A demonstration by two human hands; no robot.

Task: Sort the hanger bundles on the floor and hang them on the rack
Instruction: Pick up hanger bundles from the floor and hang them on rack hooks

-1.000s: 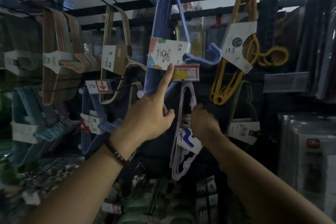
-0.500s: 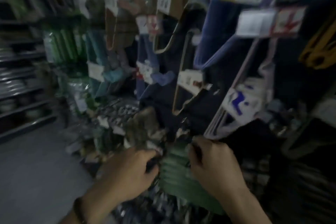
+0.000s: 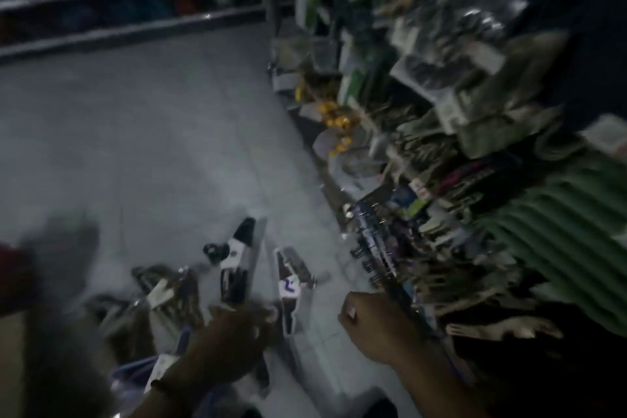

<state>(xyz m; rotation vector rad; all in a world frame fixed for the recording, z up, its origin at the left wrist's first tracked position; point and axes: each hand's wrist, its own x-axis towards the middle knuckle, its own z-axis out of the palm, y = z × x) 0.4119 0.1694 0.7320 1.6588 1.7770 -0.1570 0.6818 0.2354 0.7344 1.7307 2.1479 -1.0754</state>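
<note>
Several hanger bundles lie on the grey floor (image 3: 152, 132): a dark bundle with a white label (image 3: 234, 265), a bundle with a purple-marked label (image 3: 288, 288), a brownish bundle (image 3: 166, 292) and a blue one (image 3: 139, 373) at the lower left. My left hand (image 3: 230, 343) reaches down over them, its fingers by the purple-labelled bundle; blur hides whether it grips. My right hand (image 3: 376, 326) hovers as a loose fist near the rack's foot, with nothing seen in it. The rack (image 3: 400, 248) runs along the right, crowded with goods.
A green ribbed hanger bundle (image 3: 563, 248) juts out from the rack at right. Yellow items (image 3: 336, 119) sit low on the rack further away. Dark shelves (image 3: 135, 20) cross the far side of the aisle. A blurred dark shape (image 3: 54, 282) fills the lower left.
My view has swung from the hanging bundles down and left to the floor. Both hands have left the rack and dropped toward the bundles on the floor.
</note>
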